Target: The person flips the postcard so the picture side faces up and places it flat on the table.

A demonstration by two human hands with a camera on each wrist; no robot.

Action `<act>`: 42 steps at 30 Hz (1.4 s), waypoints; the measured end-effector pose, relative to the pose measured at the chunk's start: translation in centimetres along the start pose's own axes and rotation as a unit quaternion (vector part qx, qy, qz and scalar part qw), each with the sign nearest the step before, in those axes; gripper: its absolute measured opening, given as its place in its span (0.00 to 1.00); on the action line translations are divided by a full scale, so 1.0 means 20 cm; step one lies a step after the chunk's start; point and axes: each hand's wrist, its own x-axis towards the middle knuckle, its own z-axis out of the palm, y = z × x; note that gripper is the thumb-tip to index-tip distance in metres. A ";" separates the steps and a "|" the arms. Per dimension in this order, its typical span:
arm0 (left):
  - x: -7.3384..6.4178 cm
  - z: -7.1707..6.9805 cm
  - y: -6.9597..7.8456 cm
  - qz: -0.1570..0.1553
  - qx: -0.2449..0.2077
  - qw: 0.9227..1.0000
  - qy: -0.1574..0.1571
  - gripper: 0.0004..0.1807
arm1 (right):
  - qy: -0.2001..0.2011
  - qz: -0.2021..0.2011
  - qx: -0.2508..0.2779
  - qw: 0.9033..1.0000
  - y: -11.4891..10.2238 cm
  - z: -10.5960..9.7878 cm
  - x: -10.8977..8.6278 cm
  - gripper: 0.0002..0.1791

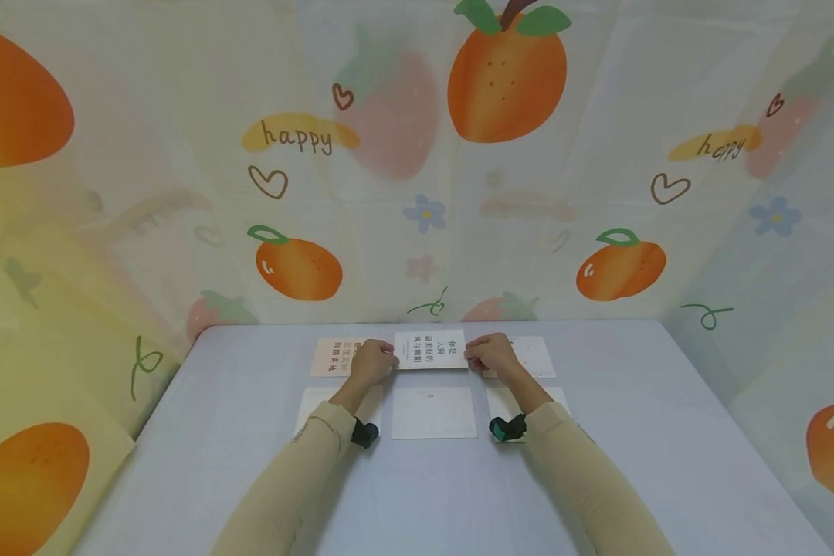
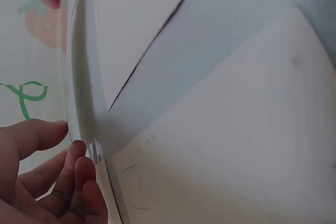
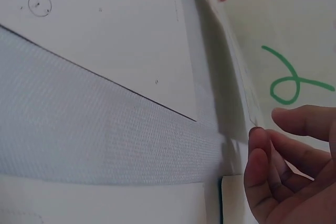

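Note:
At the back of the table, both hands hold a white card [image 1: 429,350] printed with upright lines of Chinese characters. The left hand [image 1: 374,361] pinches its left edge between thumb and fingers, and the right hand [image 1: 493,354] pinches its right edge. In both wrist views the card appears nearly edge-on, raised off the table. Beside the left hand lies a peach card [image 1: 325,359] with printed characters, partly covered by that hand. A pale card [image 1: 537,355] lies under and beyond the right hand.
A front row holds a left card [image 1: 314,400], a middle card [image 1: 434,417] and a right card [image 1: 549,395]; the forearms partly cover the outer ones. White cloth covers the table [image 1: 431,494]. A fruit-printed curtain [image 1: 403,255] hangs directly behind the table's back edge.

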 end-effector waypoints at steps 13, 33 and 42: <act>-0.01 0.01 0.01 -0.010 0.034 0.999 -0.003 0.18 | -0.021 0.002 0.000 1.000 0.01 -0.01 -0.02 0.12; -0.01 0.02 0.00 -0.014 0.004 1.000 -0.001 0.16 | -0.012 -0.018 -0.021 1.000 0.03 -0.08 -0.03 0.17; 0.01 0.07 0.09 0.009 -0.048 0.999 -0.005 0.13 | -0.010 -0.042 -0.023 0.999 0.03 -0.23 -0.04 0.19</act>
